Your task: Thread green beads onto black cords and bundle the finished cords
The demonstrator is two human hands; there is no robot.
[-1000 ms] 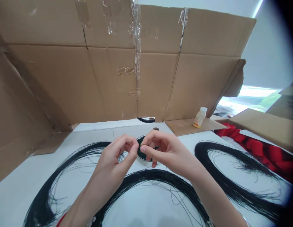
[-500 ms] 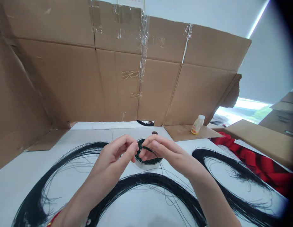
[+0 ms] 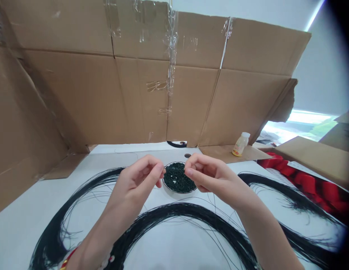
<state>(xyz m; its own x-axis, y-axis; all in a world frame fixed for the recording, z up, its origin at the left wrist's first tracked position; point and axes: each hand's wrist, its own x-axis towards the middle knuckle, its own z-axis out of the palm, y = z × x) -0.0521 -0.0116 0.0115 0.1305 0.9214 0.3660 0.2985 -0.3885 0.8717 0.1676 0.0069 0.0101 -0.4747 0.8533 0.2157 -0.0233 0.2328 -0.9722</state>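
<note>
My left hand [image 3: 142, 182] is closed in a pinch at the left edge of a round dish [image 3: 169, 190]. A tiny thing may be between its fingertips, too small to name. Across the dish, my right hand [image 3: 212, 175] is also pinched, thumb against index finger. A thin black thread [image 3: 215, 200] trails below the right hand; its upper end is hidden by the fingers. Dark green beads [image 3: 180, 180] fill the dish, with a few white bits among them. A gap over the beads separates the two hands.
Bundles of black thread curve over the white table: one in front [image 3: 188, 210], one at left [image 3: 50, 236], one at right [image 3: 276, 182]. Cardboard [image 3: 129, 101] walls the back and left. A small white-capped bottle [image 3: 241, 144] stands back right, near a box of red material [image 3: 306, 183].
My hands have drawn apart, the right one moving right and uncovering the beads in the dish. The dark beaded strand seen at the right fingers is now out of sight. The view has shifted slightly.
</note>
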